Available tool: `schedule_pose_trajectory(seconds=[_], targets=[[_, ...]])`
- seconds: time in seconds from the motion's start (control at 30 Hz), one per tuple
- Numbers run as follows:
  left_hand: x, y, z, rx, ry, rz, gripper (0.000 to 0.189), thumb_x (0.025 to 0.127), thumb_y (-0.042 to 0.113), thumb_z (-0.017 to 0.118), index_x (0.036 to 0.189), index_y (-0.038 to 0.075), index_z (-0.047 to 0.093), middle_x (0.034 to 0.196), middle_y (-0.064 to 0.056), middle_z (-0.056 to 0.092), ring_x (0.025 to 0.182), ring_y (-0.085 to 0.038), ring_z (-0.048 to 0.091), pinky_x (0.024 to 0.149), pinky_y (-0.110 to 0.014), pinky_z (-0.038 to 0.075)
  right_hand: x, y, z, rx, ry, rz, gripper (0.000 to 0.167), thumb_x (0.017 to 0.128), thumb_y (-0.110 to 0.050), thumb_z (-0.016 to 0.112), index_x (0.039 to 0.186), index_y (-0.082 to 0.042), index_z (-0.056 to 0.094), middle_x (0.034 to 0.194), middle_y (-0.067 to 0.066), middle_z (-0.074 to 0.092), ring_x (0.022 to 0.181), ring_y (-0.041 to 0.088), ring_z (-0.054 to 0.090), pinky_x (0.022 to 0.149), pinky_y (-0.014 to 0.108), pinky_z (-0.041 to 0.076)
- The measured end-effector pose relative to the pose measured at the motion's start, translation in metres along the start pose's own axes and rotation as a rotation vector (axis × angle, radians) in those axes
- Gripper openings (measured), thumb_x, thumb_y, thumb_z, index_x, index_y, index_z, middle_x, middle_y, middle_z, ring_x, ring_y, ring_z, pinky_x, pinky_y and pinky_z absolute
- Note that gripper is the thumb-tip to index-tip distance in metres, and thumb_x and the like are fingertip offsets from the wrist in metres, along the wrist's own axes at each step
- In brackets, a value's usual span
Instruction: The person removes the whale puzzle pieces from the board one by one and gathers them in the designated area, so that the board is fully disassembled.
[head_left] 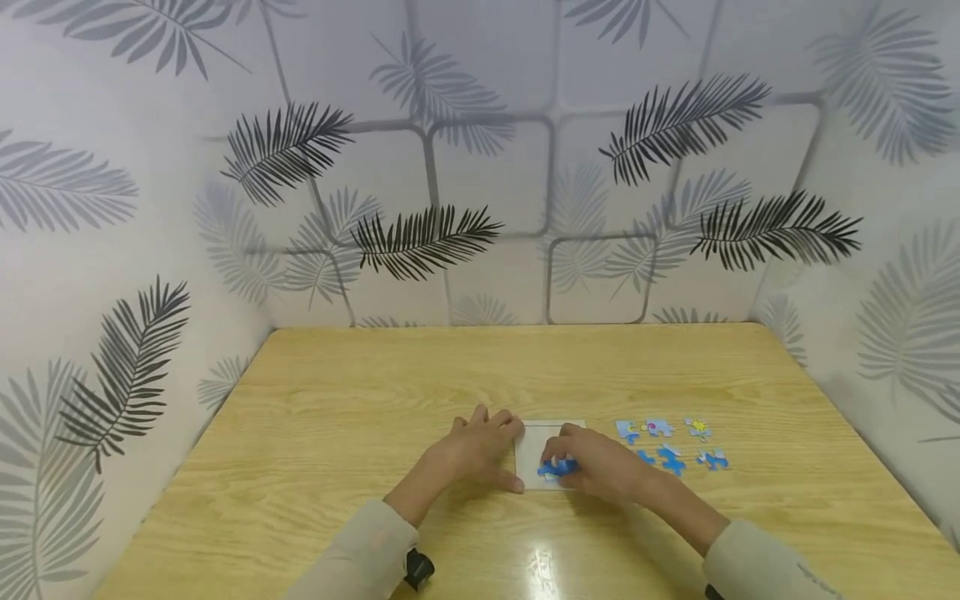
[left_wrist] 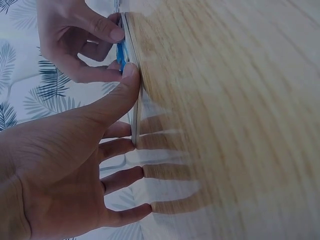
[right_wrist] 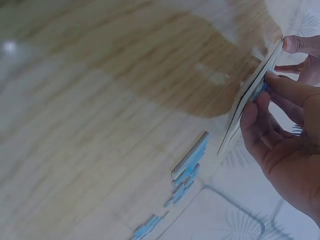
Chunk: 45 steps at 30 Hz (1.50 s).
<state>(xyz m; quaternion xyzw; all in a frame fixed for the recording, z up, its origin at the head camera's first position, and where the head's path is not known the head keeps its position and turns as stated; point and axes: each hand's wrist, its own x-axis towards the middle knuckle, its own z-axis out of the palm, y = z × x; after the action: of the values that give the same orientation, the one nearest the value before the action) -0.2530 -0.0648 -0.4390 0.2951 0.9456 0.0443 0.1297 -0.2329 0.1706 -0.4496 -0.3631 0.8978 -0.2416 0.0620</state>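
Observation:
A white puzzle board with a thin raised rim lies on the wooden table. My left hand rests at the board's left side, its fingers spread. In the left wrist view the thumb touches the board's edge, while the outer fingertips meet the table. Over the board's lower right part, my right hand pinches a blue jigsaw piece between thumb and fingers. Part of that piece is hidden by the fingers. Whether it lies flat on the board I cannot tell.
Right of the board, several loose jigsaw pieces lie in two rough rows, among them a yellow-sun piece and a blue piece. The table runs back to a wall with a leaf pattern.

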Motion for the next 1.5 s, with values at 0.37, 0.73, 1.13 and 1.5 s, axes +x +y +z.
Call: schedule_pose_trajectory(seconds=[0.37,0.73,1.13,1.5], targets=[[0.000,0.001,-0.001,0.010,-0.008,0.009,0.074,0.087,0.059,0.076,0.144,0.021,0.049,0.150,0.003,0.044,0.120,-0.022,0.040,0.099,-0.051,0.043,-0.010,0.002,-0.004,-0.025,0.081,0.027,0.029,0.089,-0.007,0.077,0.118,-0.008,0.074,0.105,0.003,0.068,0.072,0.004,0.054,0.063,0.024,0.049],[0.004,0.002,0.001,-0.006,-0.009,0.023,0.071,0.089,0.057,0.075,0.143,0.019,0.049,0.150,0.001,0.044,0.119,-0.023,0.039,0.099,-0.051,0.042,-0.042,0.021,-0.031,0.129,0.157,-0.025,0.030,0.093,-0.005,0.076,0.122,-0.003,0.070,0.104,0.004,0.069,0.074,0.003,0.059,0.059,0.025,0.051],[-0.002,0.002,-0.003,-0.020,0.001,0.023,0.068,0.088,0.055,0.077,0.139,0.018,0.050,0.146,0.000,0.046,0.116,-0.024,0.039,0.091,-0.045,0.040,-0.109,0.066,-0.048,0.007,0.314,-0.051,0.031,0.082,0.004,0.083,0.107,-0.010,0.072,0.099,0.001,0.073,0.067,-0.004,0.051,0.061,0.017,0.047],[-0.004,0.003,-0.003,-0.018,0.002,0.026,0.069,0.088,0.056,0.077,0.139,0.018,0.051,0.148,0.000,0.045,0.117,-0.024,0.039,0.092,-0.046,0.040,-0.141,0.093,-0.046,0.023,0.288,-0.105,0.035,0.076,0.006,0.086,0.102,-0.013,0.075,0.096,0.001,0.073,0.065,-0.006,0.050,0.052,0.021,0.045]])
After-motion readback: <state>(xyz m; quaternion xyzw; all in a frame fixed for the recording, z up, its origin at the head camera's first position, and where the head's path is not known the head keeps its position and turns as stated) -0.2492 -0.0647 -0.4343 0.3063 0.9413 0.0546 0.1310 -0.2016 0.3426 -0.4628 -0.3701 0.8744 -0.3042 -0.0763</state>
